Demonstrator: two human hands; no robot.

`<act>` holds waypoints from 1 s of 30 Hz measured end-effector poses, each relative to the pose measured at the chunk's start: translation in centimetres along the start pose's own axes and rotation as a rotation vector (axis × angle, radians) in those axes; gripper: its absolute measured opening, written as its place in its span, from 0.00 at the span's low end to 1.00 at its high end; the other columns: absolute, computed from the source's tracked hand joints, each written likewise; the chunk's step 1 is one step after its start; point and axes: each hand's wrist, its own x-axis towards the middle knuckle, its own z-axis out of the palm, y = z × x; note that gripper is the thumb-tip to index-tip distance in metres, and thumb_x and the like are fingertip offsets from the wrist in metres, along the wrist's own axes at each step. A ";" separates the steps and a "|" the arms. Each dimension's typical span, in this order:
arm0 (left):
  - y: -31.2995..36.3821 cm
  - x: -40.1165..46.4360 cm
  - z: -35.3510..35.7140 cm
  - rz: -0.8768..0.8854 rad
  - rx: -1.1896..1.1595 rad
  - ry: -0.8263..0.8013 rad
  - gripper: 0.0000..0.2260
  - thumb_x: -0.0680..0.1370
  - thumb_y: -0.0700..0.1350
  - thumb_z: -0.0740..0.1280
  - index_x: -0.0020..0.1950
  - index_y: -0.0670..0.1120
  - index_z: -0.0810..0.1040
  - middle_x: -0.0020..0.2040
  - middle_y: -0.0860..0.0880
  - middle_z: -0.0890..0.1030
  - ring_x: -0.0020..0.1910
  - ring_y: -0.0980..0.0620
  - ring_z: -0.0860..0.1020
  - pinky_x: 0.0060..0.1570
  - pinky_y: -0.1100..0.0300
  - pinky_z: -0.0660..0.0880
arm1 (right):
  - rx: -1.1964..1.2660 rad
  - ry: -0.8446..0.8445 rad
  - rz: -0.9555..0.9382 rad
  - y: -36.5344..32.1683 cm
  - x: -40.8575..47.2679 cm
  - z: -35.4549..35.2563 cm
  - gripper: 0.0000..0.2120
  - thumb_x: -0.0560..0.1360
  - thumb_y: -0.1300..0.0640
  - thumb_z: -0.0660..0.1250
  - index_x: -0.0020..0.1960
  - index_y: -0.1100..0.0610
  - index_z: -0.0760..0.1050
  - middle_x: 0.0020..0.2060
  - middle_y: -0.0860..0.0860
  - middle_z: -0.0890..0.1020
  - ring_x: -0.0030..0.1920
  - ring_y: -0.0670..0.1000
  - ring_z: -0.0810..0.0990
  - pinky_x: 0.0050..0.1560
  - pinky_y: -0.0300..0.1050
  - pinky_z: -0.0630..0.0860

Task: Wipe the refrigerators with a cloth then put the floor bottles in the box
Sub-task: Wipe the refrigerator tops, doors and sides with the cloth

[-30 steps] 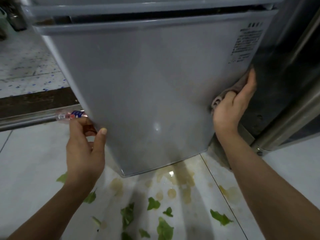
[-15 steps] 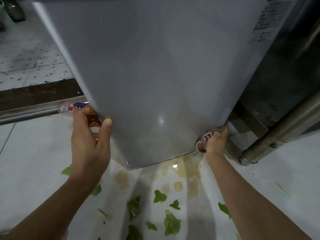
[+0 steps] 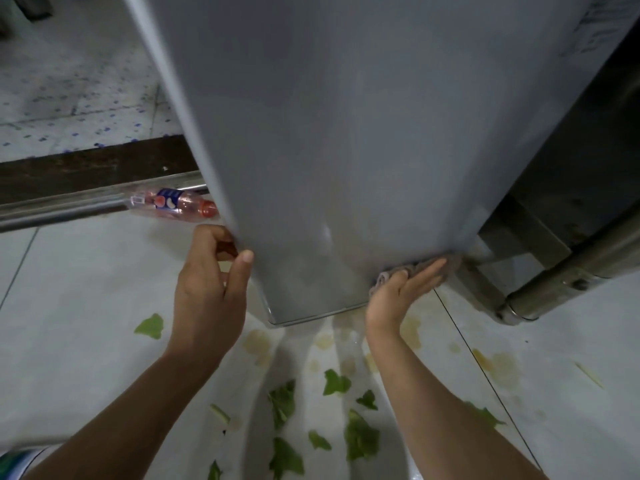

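Observation:
A grey refrigerator door [image 3: 346, 150] fills the upper middle of the view. My left hand [image 3: 211, 282] grips its lower left edge, thumb on the front face and fingers curled behind. My right hand [image 3: 401, 289] presses a grey-brown cloth [image 3: 446, 263] with straight fingers against the door's bottom right corner. A clear plastic bottle [image 3: 173, 204] with a pink label and red cap lies on the floor just left of the door.
A stainless steel cabinet [image 3: 571, 202] with a rounded base stands to the right. Green leaf scraps [image 3: 360, 438] and yellowish stains [image 3: 495, 368] lie on the white tiled floor. A metal threshold rail [image 3: 69, 209] runs along the left.
My right hand slid the cloth down the door's right edge to the bottom corner, then flattened out there. My left hand kept its grip. The view tilted downward.

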 end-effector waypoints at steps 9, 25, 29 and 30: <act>0.0 0.6 -1.2 -0.048 -0.003 -0.107 0.04 0.78 0.48 0.63 0.48 0.55 0.68 0.44 0.61 0.75 0.44 0.61 0.76 0.37 0.68 0.69 | -0.052 -0.078 -0.411 -4.0 -6.6 4.3 0.34 0.75 0.64 0.54 0.78 0.58 0.44 0.76 0.54 0.42 0.74 0.39 0.40 0.72 0.31 0.45; -0.5 1.7 -2.5 -0.027 -0.062 -0.221 0.03 0.77 0.45 0.65 0.48 0.51 0.71 0.44 0.61 0.77 0.45 0.63 0.76 0.44 0.67 0.72 | -0.278 -0.321 -0.854 -1.2 -7.7 3.5 0.35 0.73 0.64 0.56 0.77 0.57 0.47 0.76 0.55 0.41 0.77 0.57 0.41 0.76 0.52 0.47; -1.1 1.8 -3.7 -0.068 -0.089 -0.297 0.08 0.78 0.41 0.64 0.52 0.54 0.76 0.49 0.62 0.79 0.50 0.64 0.77 0.48 0.71 0.71 | -0.713 -0.370 -1.233 2.4 -3.5 -0.3 0.31 0.72 0.68 0.61 0.72 0.55 0.57 0.73 0.55 0.50 0.70 0.68 0.56 0.67 0.67 0.60; -1.3 1.6 -3.8 -0.081 -0.086 -0.294 0.09 0.78 0.41 0.64 0.53 0.54 0.76 0.50 0.62 0.78 0.50 0.65 0.76 0.47 0.73 0.70 | -0.788 -0.407 -1.321 3.0 -2.7 -1.1 0.30 0.72 0.69 0.59 0.72 0.54 0.58 0.72 0.54 0.51 0.67 0.68 0.58 0.64 0.67 0.62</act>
